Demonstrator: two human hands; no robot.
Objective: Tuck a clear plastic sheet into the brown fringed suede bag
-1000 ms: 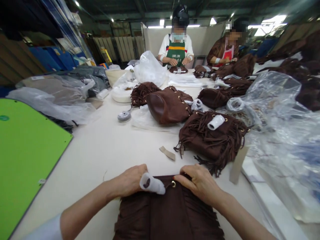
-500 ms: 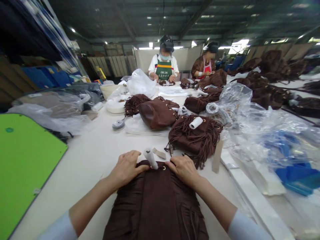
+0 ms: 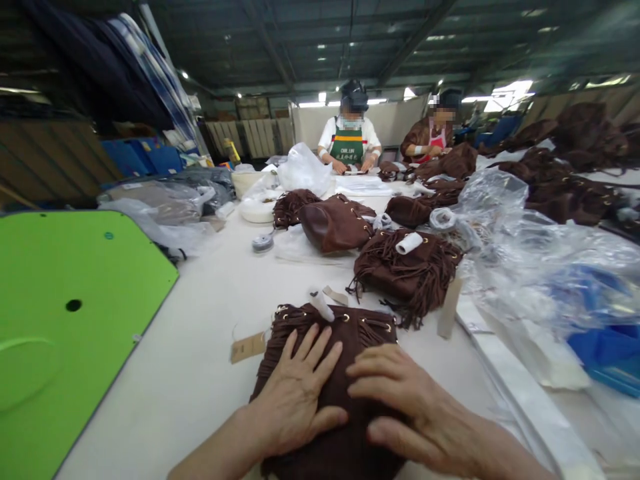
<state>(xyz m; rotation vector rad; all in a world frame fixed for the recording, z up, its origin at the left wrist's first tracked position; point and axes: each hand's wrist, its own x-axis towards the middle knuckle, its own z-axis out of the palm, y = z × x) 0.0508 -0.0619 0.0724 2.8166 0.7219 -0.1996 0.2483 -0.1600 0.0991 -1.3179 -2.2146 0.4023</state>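
A dark brown fringed bag [image 3: 350, 413] lies flat on the white table in front of me, its top edge with metal eyelets pointing away. My left hand [image 3: 300, 393] rests flat on the bag's left half, fingers spread. Over the right half is my right hand [image 3: 405, 400], its fingers apart and slightly bent; whether all of them touch the fabric I cannot tell. A white-wrapped roll [image 3: 321, 305] sticks up at the bag's top edge. Beside the upper left corner lies a brown paper tag [image 3: 247, 347].
Beyond are a second fringed bag [image 3: 407, 273] and a smooth brown bag [image 3: 335, 225]. Clear plastic [image 3: 555, 253] and a blue tray [image 3: 607, 360] crowd the right side. A green board [image 3: 100, 280] stands left. Two co-workers [image 3: 350, 137] handle brown items across the table.
Both hands have moved from the bag's top edge down onto its front, and the left hand has spread flat. The bag's top corners and the tag have come into sight. The view has shifted left.
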